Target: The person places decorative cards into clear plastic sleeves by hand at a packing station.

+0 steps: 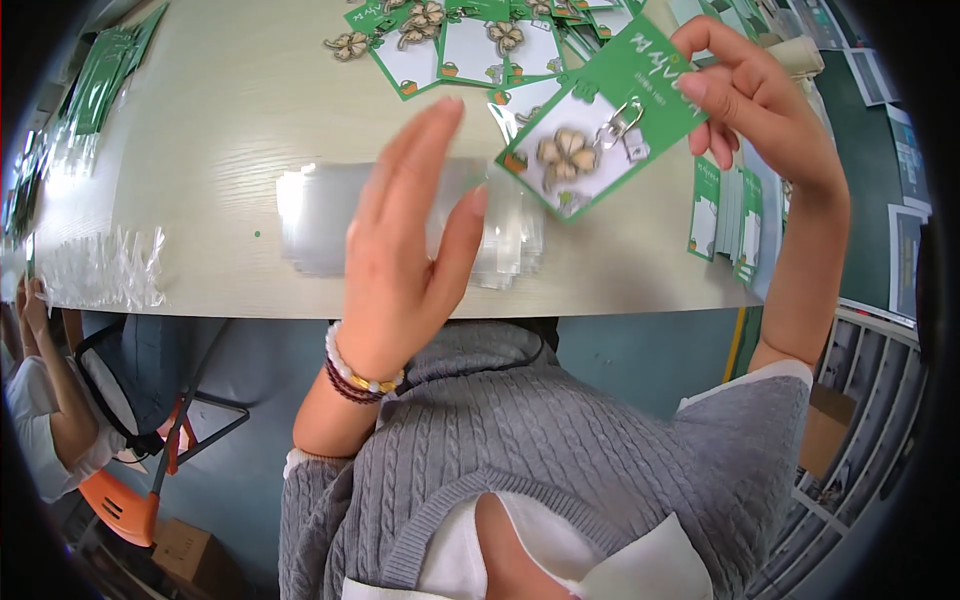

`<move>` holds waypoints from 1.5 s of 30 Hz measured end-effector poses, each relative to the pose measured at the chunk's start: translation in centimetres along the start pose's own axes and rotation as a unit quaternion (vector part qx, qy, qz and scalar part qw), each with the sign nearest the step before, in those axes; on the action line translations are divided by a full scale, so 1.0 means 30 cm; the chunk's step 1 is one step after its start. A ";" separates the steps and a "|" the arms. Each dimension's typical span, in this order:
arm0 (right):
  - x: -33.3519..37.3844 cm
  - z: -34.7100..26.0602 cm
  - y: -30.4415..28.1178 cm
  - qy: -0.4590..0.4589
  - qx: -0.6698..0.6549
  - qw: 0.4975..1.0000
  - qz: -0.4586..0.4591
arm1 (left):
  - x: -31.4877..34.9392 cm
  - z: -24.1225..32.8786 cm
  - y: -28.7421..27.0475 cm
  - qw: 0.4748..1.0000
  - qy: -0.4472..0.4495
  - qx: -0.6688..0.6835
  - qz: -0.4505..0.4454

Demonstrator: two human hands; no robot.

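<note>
My right hand (770, 115) pinches the upper corner of a green and white backing card (655, 90) between thumb and fingers. The card is held tilted above the table, and a clover-shaped keychain (568, 153) with a silver clasp is fixed to its front. My left hand (392, 255) hovers over a stack of clear plastic sleeves (318, 222), fingers stretched out and thumb apart, holding nothing. Part of that stack is hidden behind the left hand; whether the hand touches it I cannot tell.
More carded clover keychains (480, 50) lie heaped at the far side of the pale table (220, 130). Stacked green and white cards (725, 215) stand at the right. Clear sleeves (105, 265) and packed cards (110, 75) lie at the left. Another person's arm (65, 400) shows far left.
</note>
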State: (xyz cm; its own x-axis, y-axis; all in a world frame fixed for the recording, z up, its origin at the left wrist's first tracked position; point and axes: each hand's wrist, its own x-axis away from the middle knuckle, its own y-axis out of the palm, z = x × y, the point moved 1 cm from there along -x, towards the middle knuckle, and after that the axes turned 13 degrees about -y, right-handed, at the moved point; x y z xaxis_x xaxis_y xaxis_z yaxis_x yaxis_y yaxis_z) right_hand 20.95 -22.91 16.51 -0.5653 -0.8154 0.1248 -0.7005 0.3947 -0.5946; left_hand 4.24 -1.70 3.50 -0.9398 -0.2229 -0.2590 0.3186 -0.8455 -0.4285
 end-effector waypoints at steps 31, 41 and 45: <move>0.082 -0.096 0.101 -0.189 -0.025 0.979 -0.069 | -0.029 0.131 0.031 0.974 -0.020 0.196 -0.110; 0.223 -0.014 0.024 -0.083 0.012 0.989 0.126 | 0.060 0.092 -0.012 0.982 -0.040 -0.030 -0.182; 0.326 0.079 -0.014 -0.054 -0.002 0.984 0.169 | 0.103 0.016 -0.006 0.966 0.069 -0.200 -0.146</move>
State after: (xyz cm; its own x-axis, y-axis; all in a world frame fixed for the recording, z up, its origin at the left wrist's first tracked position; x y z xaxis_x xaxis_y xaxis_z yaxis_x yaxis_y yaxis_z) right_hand 16.75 -32.07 16.09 -0.7166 -0.6776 -0.1656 -0.4821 0.6527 -0.5845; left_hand 1.23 -2.46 3.20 -0.9804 0.0864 -0.1772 0.0904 -0.6017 -0.7936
